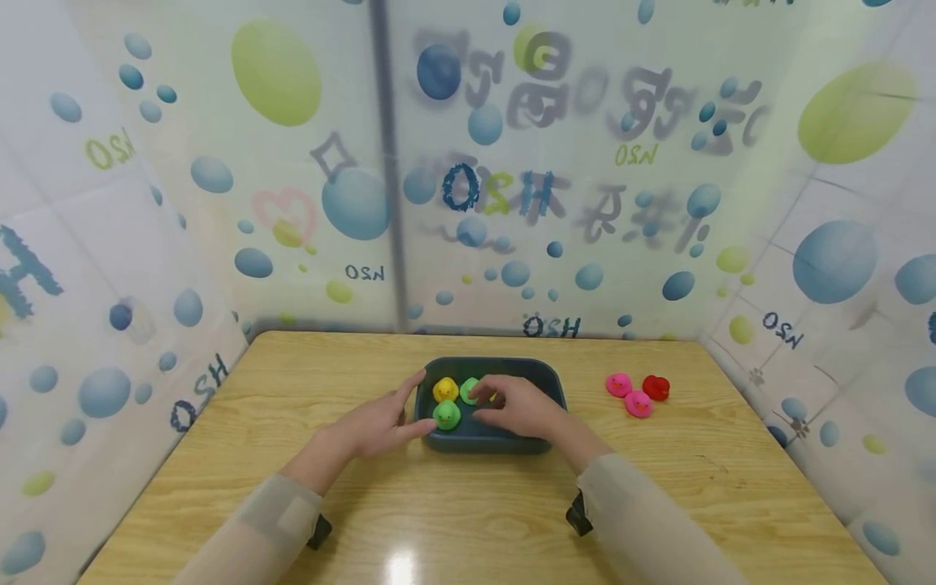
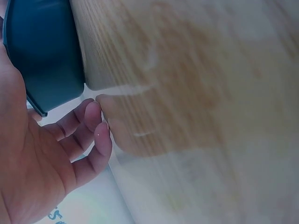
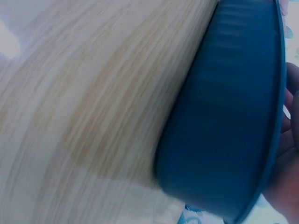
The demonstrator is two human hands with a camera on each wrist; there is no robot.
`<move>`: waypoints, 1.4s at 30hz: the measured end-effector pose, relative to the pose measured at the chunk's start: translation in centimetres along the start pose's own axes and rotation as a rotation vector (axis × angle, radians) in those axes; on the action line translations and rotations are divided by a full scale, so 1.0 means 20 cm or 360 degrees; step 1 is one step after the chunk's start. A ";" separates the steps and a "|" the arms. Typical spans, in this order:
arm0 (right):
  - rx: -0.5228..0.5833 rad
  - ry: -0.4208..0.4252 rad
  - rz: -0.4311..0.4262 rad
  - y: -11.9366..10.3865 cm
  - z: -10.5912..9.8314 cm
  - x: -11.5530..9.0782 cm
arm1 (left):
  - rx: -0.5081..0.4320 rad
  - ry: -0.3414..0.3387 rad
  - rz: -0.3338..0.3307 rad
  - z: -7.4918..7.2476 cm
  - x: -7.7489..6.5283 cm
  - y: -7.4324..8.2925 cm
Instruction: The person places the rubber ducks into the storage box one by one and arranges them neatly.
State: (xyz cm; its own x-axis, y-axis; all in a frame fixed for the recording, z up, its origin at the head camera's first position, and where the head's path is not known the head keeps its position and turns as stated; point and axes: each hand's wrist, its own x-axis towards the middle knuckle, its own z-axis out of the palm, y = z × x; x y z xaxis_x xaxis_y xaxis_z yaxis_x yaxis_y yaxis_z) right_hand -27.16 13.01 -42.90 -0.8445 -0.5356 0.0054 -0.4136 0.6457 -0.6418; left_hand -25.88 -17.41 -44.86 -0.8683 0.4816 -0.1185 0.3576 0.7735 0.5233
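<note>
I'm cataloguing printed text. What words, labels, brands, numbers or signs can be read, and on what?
"H2O", large, mirrored: back wall.
"H2O", smaller, mirrored: low on the back wall; also left wall.
"H", rest cut off: left wall.
Other small mirrored prints, these and right wall: too small to read surely.
Large grey characters, back wall: too blurred to read.
Tray, toy ducks: no readable text.

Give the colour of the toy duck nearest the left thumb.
Green toy duck, clearest in the head view.

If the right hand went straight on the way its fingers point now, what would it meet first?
The right hand would probably meet the light green duck in the tray first; its height above the duck, and any contact, are unclear.
</note>
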 end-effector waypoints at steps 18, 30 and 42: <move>0.0075 0.0175 -0.0021 0.17 -0.23 -0.31 | 0.0023 0.0019 0.0003 0.00 0.01 -0.01; 0.0038 0.0335 0.0087 0.34 -0.35 -0.49 | 0.0007 0.0011 -0.0004 0.00 0.00 0.00; -0.0025 0.0415 0.0266 0.52 -0.44 -0.67 | 0.0002 0.0010 -0.0006 0.00 0.00 -0.01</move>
State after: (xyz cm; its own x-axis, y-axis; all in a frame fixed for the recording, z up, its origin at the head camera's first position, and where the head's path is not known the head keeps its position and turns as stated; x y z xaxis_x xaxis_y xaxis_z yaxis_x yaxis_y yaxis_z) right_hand -23.18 31.63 -42.87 -0.9593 -0.2647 0.0988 -0.2651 0.7224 -0.6387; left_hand -25.95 -17.46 -45.03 -0.8718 0.4762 -0.1147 0.3549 0.7756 0.5220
